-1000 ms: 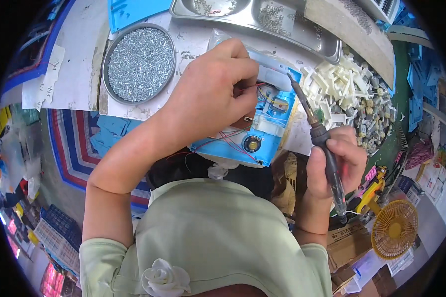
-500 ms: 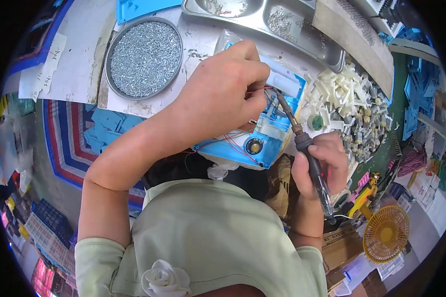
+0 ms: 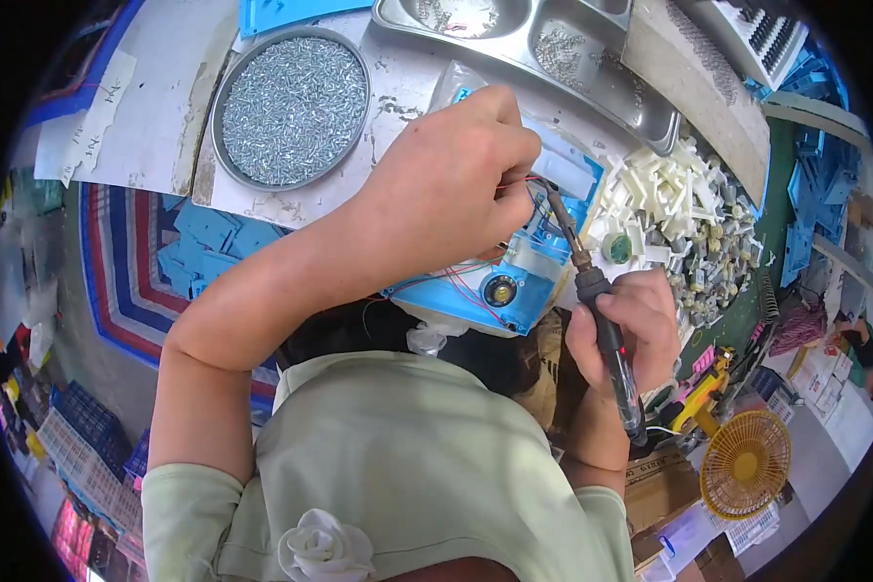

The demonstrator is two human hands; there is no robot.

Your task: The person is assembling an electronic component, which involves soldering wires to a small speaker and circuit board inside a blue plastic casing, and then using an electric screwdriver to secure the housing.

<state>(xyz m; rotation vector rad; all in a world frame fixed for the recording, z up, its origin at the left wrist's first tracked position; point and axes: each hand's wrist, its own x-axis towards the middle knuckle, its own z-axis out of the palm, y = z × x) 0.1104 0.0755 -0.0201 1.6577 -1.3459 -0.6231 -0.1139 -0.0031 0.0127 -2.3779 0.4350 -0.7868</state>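
Observation:
A soldering iron point(image 3: 606, 330) with a dark handle is gripped in my right hand point(image 3: 645, 335). Its tip points up and left, close to the fingertips of my left hand point(image 3: 456, 179). Those fingers are closed in a pinch on a thin red wire point(image 3: 526, 180). Beneath the left hand lies a blue plastic housing point(image 3: 543, 308) with a small round speaker point(image 3: 501, 291) and several wires. The left hand hides part of the housing, and whether the iron's tip touches the wire cannot be made out.
Beyond my left forearm stands a round tray point(image 3: 221, 155) of small metal screws. A steel compartment tray point(image 3: 524, 48) sits at the back. White plastic parts point(image 3: 650, 194) and metal parts point(image 3: 713, 262) are heaped to the right, near a small green-filled container point(image 3: 616, 248). A yellow fan point(image 3: 747, 466) stands lower right.
The whole scene has shifted slightly in the picture. Both hands keep nearly the same pose around the housing. Part of another person now shows at the far right edge.

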